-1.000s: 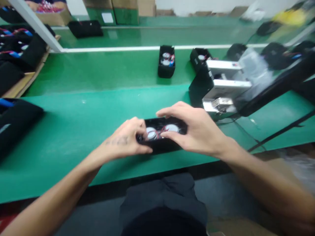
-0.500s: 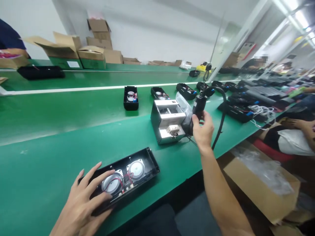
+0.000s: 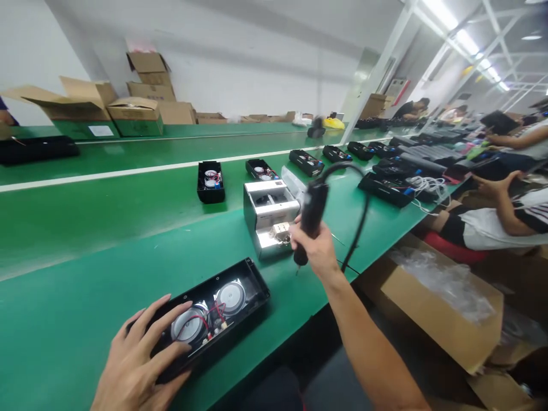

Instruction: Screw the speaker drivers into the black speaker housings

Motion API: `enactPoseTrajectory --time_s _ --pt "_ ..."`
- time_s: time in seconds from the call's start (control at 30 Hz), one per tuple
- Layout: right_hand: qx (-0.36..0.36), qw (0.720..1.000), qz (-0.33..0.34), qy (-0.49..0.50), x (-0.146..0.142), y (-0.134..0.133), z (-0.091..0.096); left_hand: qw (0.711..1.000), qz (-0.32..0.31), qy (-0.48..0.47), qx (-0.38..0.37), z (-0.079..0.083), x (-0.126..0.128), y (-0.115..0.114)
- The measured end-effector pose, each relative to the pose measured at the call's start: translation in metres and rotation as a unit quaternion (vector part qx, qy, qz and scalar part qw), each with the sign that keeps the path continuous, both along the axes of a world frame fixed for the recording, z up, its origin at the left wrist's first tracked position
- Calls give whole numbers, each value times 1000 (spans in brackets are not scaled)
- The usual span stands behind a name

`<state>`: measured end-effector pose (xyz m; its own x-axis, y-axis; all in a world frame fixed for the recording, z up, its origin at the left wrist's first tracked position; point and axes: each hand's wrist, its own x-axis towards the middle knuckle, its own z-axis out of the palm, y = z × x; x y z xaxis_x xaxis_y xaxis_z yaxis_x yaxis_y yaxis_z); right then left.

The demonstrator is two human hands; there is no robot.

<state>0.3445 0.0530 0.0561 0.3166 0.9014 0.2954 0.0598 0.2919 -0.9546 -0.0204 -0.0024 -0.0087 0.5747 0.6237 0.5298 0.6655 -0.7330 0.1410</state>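
At the near left lies a black speaker housing [image 3: 253,285] with two round drivers and red and black wires inside. My left hand [image 3: 139,354] grips its left end, fingers over the far side and thumb along the near side. My right hand [image 3: 317,248] is wrapped round a black electric screwdriver [image 3: 314,208], held roughly upright with its bit pointing down above the bench. The tool is to the right of the housing, apart from it. Just left of the screwdriver stands a silver and black screw feeder [image 3: 268,220].
Several black housings with drivers, such as one housing [image 3: 211,182], stand beyond the feeder. A black cable [image 3: 363,217] loops from the screwdriver. Cardboard boxes [image 3: 135,114] line the back. An open carton [image 3: 445,308] with plastic bags is below the bench's right edge. Co-workers sit at right.
My right hand has brought the screwdriver away from the feeder's right side, leftward and nearer to me, with the bit now showing. My left hand stays on the housing. The view has turned slightly right.
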Motion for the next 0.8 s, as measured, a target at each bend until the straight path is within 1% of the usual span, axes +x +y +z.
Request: enactPoseTrajectory --time_s 0.07,0.13,0.2,0.27,0.33,0.4,0.5,0.6,0.7,0.77,0.8 --pt "91 994 -50 26 -2 9 18 1000 2 12 6 1 1 -2" --pt "164 981 -102 29 -7 20 32 999 0 29 18 1 3 -3" --pt "202 971 -127 13 -14 30 40 999 -4 44 32 1 5 -2" --pt "204 972 -117 -10 -21 39 42 998 -3 47 34 3 10 0" --pt "179 979 -90 -35 -25 43 43 999 2 37 29 5 14 4" --pt "145 986 -65 -58 -29 42 44 999 4 27 19 7 17 6" --pt "110 992 -2 -55 -39 26 51 999 19 20 -16 11 21 7" --pt "125 988 88 17 -60 -2 56 997 44 6 -65 15 26 3" --pt "169 968 165 88 -90 -30 55 994 52 -7 -96 19 30 1" --pt "179 956 211 103 -109 -44 51 992 60 -12 -106 20 31 0" --pt "174 955 226 84 -116 -48 48 992 64 -13 -109 20 31 0"
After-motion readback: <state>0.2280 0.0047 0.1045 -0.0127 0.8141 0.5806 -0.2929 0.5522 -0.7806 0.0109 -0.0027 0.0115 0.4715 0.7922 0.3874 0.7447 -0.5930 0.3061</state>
